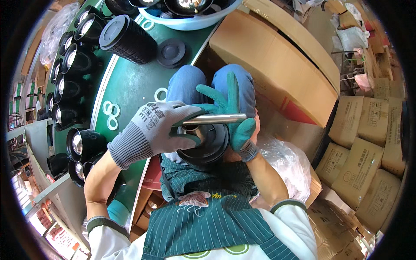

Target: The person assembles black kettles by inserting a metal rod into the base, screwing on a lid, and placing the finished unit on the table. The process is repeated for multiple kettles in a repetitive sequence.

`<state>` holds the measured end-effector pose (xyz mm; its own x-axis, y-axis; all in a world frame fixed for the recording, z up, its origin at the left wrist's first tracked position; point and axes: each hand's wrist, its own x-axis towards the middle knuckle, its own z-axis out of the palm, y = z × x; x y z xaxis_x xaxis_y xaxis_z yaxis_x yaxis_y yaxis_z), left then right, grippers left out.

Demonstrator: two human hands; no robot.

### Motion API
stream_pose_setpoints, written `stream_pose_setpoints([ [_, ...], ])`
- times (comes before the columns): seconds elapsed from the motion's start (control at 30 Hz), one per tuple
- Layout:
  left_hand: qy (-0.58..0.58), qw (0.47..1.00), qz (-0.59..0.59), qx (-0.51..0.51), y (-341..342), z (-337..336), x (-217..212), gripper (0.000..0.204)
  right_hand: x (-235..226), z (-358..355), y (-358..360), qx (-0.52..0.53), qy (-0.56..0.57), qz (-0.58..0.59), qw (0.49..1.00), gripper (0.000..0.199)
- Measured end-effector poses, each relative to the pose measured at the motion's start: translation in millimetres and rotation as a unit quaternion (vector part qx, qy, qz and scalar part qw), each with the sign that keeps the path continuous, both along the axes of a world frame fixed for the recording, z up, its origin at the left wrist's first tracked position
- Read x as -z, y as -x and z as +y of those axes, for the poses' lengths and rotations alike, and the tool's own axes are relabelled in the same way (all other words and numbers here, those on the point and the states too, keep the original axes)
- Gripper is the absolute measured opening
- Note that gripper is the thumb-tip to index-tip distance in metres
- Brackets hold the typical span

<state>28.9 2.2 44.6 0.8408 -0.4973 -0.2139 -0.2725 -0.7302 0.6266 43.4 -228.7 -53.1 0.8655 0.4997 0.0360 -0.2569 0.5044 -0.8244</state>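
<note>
My left hand (158, 128), in a grey glove with green fingers, is closed around a silver metal tool (221, 119). A straight bar runs across its top, and a short round shank shows beneath between the fingers. Under the tool, a black round part (208, 145) sits at my lap, partly covered by the left hand. My right hand (236, 115), in a matching glove, has its fingers spread and extended away from me. Its palm is beside the bar's right end and the black part's edge; whether it touches either cannot be made out.
On the green table (134, 82) at left are a stack of black discs (128, 39), a loose black disc (171, 52), white rings (112, 117) and rows of black cups (78, 58). A blue basin (195, 21) stands at its far end. Cardboard boxes (264, 60) line the right.
</note>
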Motion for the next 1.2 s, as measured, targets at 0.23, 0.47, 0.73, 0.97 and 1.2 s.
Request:
stream_pose_setpoints([
  [0.23,-0.035,0.999,-0.006,0.026,27.1,-16.8,-20.0,0.063,7.3,-16.2,3.8,-0.046,-0.118,-0.005,0.992,0.064],
  [0.47,0.104,0.989,0.007,-0.102,29.0,-3.3,10.1,0.046,-5.8,-14.7,-22.5,-0.170,-0.066,-0.013,0.983,0.039],
  [0.73,0.281,0.951,-0.058,-0.115,10.1,-2.0,34.8,0.047,-34.2,-26.7,-36.2,-0.253,-0.019,-0.459,0.852,0.028],
  [0.97,0.323,0.932,0.000,-0.167,-9.4,-17.8,46.5,0.037,-45.1,-15.0,-22.3,-0.268,0.051,-0.556,0.785,0.025],
  [1.2,0.437,0.891,0.107,0.062,-75.8,-52.6,87.3,0.036,-75.3,25.3,11.6,-0.421,0.168,-0.579,0.677,0.029],
])
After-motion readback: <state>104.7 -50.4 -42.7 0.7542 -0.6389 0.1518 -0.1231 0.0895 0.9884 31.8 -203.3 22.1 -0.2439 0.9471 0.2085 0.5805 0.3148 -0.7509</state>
